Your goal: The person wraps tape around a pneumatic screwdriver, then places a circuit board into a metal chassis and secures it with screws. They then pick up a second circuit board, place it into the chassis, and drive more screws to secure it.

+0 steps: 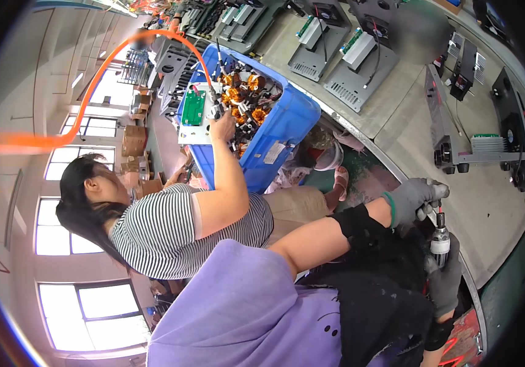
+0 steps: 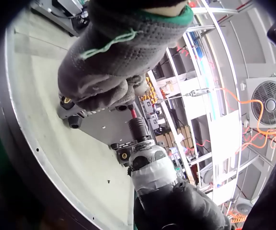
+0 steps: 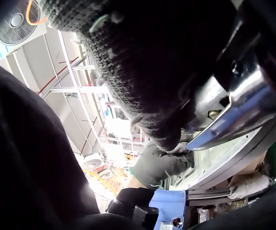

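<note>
My gloved left hand [image 1: 412, 202] has its fingers curled at the red-shanked bit [image 2: 133, 112] of a power screwdriver [image 2: 152, 175] and pinches it near its end. The driver has a ribbed black collar [image 2: 138, 129], a metal body and a white tape wrap. Around the driver's lower body my gloved right hand [image 1: 444, 284] is gripped, with the bit pointing away from it. In the right wrist view, shiny metal [image 3: 243, 112] of the driver shows close beside the dark glove. Both hands are near the front edge of the workbench.
On the workbench [image 1: 391, 131] stand metal chassis [image 1: 446, 137] with fans and heatsinks, with flat panels [image 1: 360, 76] further along. To my left, a person in a striped shirt [image 1: 158, 229] holds a tool on an orange hose [image 1: 94, 79] over a blue bin [image 1: 275, 134] of coils.
</note>
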The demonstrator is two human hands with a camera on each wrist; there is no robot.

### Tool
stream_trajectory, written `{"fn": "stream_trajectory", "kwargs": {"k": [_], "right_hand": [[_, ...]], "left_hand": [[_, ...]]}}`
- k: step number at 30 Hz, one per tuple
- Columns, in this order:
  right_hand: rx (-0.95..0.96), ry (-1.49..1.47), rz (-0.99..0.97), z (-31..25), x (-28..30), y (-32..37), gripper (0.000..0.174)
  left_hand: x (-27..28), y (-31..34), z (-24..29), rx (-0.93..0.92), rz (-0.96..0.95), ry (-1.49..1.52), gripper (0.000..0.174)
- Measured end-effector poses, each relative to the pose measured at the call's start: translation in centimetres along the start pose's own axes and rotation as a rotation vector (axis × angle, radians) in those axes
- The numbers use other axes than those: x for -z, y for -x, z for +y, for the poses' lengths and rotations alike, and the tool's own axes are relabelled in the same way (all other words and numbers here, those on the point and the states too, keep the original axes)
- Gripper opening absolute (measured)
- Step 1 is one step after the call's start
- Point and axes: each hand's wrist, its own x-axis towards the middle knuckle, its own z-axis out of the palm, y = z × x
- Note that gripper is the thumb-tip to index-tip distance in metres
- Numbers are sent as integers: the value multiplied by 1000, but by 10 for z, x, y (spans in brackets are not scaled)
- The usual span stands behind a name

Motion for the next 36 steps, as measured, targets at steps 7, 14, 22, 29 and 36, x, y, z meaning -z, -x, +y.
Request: {"fn": "stream_trajectory", "kwargs": {"k": [7, 14, 22, 29, 36], "right_hand": [[-81, -277, 41, 20, -2, 2, 66], [-324, 75, -23, 43, -6, -28, 87], [-400, 111, -23, 56, -30, -59, 86], [-429, 141, -45, 47, -27, -62, 86], [-448, 227, -83, 45, -28, -44, 83]], "left_hand": [[14, 2, -21, -121, 102, -122, 32], [-3, -22, 72, -1380, 479, -1481, 44], [-58, -71, 99, -669, 6, -2120, 65], [-81, -81, 120, -124, -222, -1999, 69], [-78, -73, 107, -116, -341, -1788, 65]]}}
